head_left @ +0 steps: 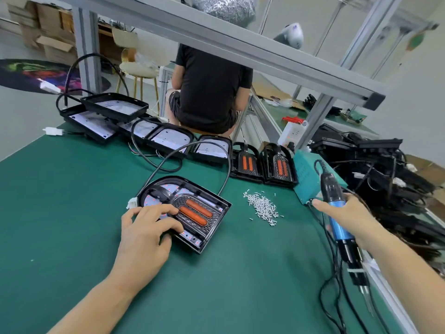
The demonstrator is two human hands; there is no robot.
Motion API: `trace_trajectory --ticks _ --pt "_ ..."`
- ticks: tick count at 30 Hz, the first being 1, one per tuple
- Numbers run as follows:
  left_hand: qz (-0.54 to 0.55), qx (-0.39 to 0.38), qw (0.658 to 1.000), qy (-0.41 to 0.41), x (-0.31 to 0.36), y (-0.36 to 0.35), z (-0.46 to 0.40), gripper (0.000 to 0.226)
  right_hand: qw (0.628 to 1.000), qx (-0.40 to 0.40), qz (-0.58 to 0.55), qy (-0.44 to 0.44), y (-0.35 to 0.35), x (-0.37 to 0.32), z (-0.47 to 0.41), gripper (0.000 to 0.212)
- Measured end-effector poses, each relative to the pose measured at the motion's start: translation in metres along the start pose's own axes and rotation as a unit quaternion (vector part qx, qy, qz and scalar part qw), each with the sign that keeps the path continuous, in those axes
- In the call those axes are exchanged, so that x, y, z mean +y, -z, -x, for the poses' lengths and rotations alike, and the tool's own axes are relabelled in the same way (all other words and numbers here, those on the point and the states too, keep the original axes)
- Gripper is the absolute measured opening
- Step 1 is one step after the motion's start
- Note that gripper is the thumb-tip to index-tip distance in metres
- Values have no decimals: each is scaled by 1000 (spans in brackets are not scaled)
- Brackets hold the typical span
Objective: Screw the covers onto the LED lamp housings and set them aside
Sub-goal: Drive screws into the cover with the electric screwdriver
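A black LED lamp housing (207,235) lies on the green mat in front of me, its cover with two orange lenses (196,212) seated inside. My left hand (144,231) rests on the housing's near-left part, fingers spread over the cover. My right hand (346,216) grips a blue and black electric screwdriver (338,222), bit pointing down toward the table's right edge. A pile of small silver screws (262,207) lies between the housing and the screwdriver. Two covered housings (263,165) stand behind the screws.
Several open housings with white LED boards (134,124) line the far edge, cables looping over the mat. A teal power box (304,179) sits at right, with a heap of black parts (385,169) beyond it. A person in black (209,90) sits behind the table. A metal frame beam (240,44) crosses overhead.
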State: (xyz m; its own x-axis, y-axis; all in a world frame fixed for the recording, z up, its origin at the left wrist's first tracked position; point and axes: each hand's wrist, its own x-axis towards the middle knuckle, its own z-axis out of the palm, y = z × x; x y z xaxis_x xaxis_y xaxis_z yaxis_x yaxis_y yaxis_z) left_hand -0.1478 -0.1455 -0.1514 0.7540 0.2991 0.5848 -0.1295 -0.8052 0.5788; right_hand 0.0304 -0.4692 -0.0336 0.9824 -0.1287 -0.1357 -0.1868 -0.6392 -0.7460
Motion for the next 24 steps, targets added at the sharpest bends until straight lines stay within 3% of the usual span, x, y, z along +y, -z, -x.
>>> trace_trajectory --ticks 4,10,15,20,24 --pt "-2 -5 1000 1 0 -1 0 28 993 -29 110 -43 -22 19 -13 66" --pt "0 -14 1000 6 0 1 0 29 961 -39 272 -30 -48 21 -27 83" --pt "6 -33 999 21 0 1 1 45 939 -50 340 -19 -62 21 -36 50" --pt "5 -32 999 33 2 1 1 45 915 -30 402 3 -63 15 -37 49" --pt "1 -33 999 35 3 2 2 45 870 -7 493 10 -69 8 -32 50"
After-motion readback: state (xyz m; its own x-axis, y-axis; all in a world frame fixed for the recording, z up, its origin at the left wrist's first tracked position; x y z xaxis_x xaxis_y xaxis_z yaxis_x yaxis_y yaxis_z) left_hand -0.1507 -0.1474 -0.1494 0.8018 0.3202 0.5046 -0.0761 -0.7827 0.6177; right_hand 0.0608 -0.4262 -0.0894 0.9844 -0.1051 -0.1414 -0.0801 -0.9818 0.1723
